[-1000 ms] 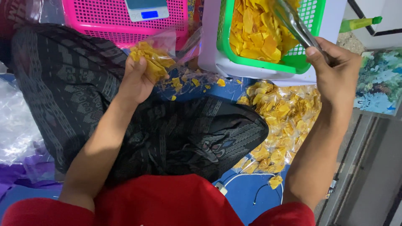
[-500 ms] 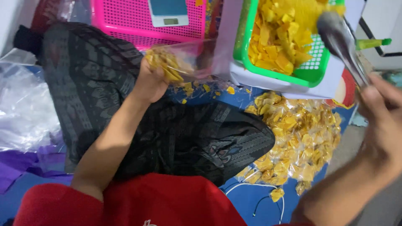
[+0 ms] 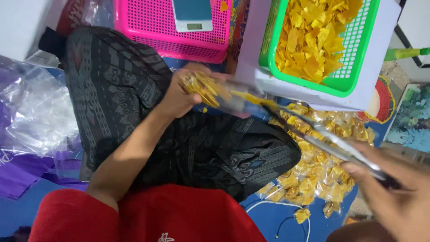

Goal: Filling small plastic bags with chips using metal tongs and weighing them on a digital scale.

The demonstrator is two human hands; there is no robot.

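My left hand point(image 3: 179, 96) holds a clear plastic bag point(image 3: 215, 92) partly filled with yellow chips, mouth turned to the right. My right hand point(image 3: 394, 192) at the lower right grips metal tongs point(image 3: 322, 134). The tong tips reach into the bag's mouth with a few yellow chips between them. A green basket point(image 3: 354, 67) heaped with yellow chips sits on a white box above the tongs.
A pink basket point(image 3: 170, 40) carrying a small digital scale point(image 3: 192, 15) stands at the top. Several sealed chip packets point(image 3: 322, 175) lie piled on the blue floor mat at right. Empty clear bags point(image 3: 36, 116) lie at left. My dark patterned sarong covers my crossed legs.
My right hand has swung the tongs down from over the green basket to the bag's mouth. My left hand has lifted the bag and shifted it right.
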